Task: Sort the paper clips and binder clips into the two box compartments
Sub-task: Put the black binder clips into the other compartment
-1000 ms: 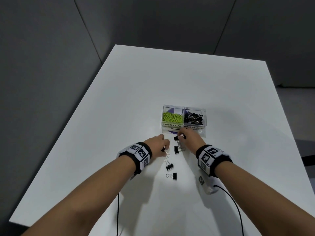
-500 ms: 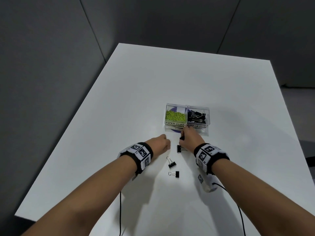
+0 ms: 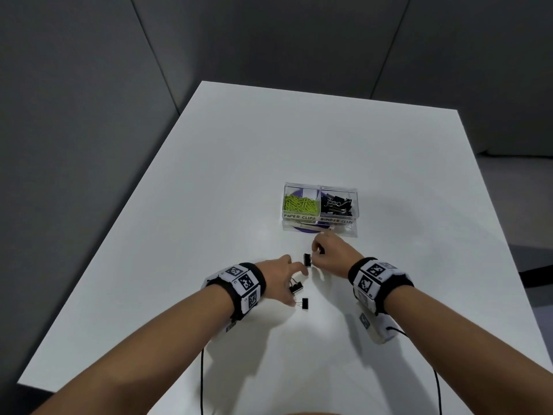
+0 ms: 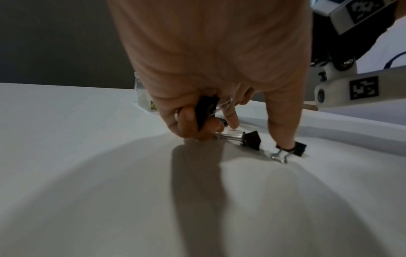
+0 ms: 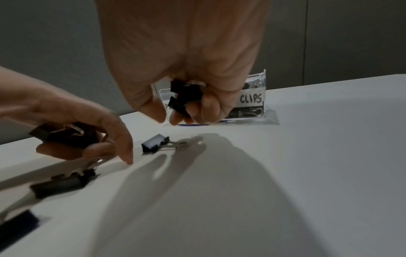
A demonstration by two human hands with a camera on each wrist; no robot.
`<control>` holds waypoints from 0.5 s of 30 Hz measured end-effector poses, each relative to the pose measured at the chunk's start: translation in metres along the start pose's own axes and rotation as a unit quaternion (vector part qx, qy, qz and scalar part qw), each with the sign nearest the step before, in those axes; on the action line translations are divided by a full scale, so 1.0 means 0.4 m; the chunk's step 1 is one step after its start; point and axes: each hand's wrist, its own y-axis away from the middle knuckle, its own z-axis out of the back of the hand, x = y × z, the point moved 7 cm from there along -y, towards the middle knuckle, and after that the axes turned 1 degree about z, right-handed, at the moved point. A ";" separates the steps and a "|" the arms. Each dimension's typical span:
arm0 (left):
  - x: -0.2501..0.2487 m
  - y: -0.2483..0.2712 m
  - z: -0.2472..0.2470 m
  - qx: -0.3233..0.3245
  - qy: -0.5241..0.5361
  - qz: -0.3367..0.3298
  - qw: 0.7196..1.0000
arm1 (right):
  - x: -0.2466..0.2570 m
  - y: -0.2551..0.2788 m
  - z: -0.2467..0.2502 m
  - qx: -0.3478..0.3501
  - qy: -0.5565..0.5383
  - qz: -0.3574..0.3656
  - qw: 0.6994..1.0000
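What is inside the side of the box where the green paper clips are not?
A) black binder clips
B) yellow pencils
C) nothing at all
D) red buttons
A: in the head view, the right compartment of the clear box, labelled for binder clips, holds a pile of black binder clips, next to the green paper clips on the left.

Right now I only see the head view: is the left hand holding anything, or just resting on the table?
Observer: The left wrist view shows the left hand gripping a black binder clip in its curled fingers.
Operator: And the right hand?
Observer: In the right wrist view, the right hand holds bunched black clips, seemingly two.
Operator: Anything else?
Observer: One left fingertip rests on a loose clip, on its wire handle.
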 end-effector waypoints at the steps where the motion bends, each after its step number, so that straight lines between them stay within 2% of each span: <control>1: -0.002 0.001 -0.007 0.003 0.003 0.001 1.000 | 0.001 0.001 -0.008 0.007 -0.003 0.004 1.000; 6: -0.018 0.005 -0.021 -0.022 -0.010 -0.004 1.000 | 0.012 0.001 -0.037 0.026 0.030 0.016 0.999; 15: -0.010 0.002 -0.015 -0.042 -0.029 -0.007 0.999 | -0.006 0.050 -0.043 0.002 0.024 0.006 1.000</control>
